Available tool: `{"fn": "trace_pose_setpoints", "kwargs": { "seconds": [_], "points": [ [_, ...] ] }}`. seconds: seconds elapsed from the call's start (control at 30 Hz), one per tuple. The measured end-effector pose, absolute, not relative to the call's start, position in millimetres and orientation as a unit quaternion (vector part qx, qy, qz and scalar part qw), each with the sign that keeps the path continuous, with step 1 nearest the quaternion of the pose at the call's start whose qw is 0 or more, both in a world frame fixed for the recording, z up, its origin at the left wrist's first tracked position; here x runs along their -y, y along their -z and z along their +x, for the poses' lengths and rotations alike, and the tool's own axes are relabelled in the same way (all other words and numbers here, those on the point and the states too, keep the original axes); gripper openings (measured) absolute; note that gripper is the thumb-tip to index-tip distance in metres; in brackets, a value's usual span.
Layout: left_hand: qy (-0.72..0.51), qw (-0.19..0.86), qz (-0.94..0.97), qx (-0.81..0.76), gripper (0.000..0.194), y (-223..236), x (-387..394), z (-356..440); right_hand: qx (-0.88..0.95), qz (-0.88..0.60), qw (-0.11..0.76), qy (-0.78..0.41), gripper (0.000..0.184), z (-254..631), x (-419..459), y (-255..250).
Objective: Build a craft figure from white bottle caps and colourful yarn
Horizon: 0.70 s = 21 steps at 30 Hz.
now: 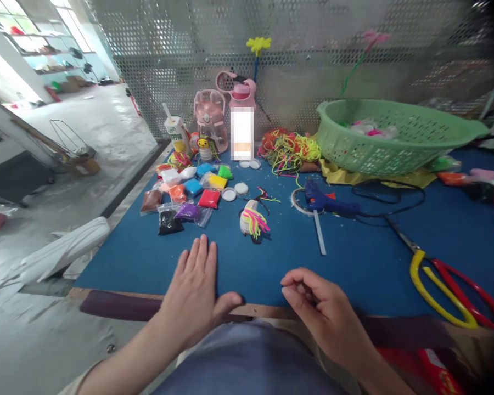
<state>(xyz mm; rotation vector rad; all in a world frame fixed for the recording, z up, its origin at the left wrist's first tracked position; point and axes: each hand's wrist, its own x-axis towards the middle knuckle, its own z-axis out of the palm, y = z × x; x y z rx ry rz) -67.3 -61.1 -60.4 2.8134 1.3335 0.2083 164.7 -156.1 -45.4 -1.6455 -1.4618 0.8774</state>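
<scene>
My left hand [195,291] lies flat on the blue tabletop [239,269] near its front edge, fingers stretched forward and thumb out to the side. To the right, my right hand [319,304] is raised at the table edge with thumb and forefinger pinched together. Anything between those fingertips is too small to make out. Beyond both hands sits a small white craft piece [247,216] with pink and yellow yarn strands on it. Packets of coloured modelling clay, among them a black packet [170,220] and a purple packet [188,212], lie ahead of my left hand.
A blue glue gun [329,203] rests at centre right with its cord trailing. Large scissors [436,280] with yellow and red handles lie at right. Behind stand a green basket [379,148], a yarn heap [290,151], a pink bottle [242,96] and white lids [229,194].
</scene>
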Motion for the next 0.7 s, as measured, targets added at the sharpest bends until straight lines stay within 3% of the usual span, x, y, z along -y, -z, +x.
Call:
{"fn": "trace_pose_setpoints", "kwargs": {
  "seconds": [0.1,0.2,0.3,0.47,0.53,0.63,0.7],
  "points": [
    [-0.055,0.123,0.947,-0.291,0.103,49.3,72.6,-38.9,0.582,-0.629,0.387,-0.341,0.020,158.8,150.1,47.8],
    [-0.022,0.243,0.959,-0.145,0.075,32.7,72.9,-35.1,0.566,-0.631,0.394,-0.355,0.022,157.4,147.2,49.9],
    [-0.091,0.247,0.940,-0.218,0.040,23.2,61.2,-58.5,0.562,-0.638,0.391,-0.352,0.022,161.8,149.0,50.8],
    [-0.255,0.217,0.844,-0.419,0.037,30.3,47.9,-97.6,0.636,-0.635,0.375,-0.226,0.019,162.4,152.6,53.6],
    [-0.294,0.216,0.800,-0.476,0.037,34.0,49.7,-105.5,0.696,-0.622,0.312,-0.179,0.033,150.1,149.2,56.8],
    [-0.352,0.221,0.757,-0.504,0.036,34.1,56.5,-112.8,0.760,-0.603,0.198,-0.140,0.078,118.5,137.1,61.3],
    [-0.371,0.218,0.745,-0.510,0.036,31.1,62.3,-117.3,0.787,-0.581,0.142,-0.152,0.095,97.8,127.7,61.7]
  ]
}}
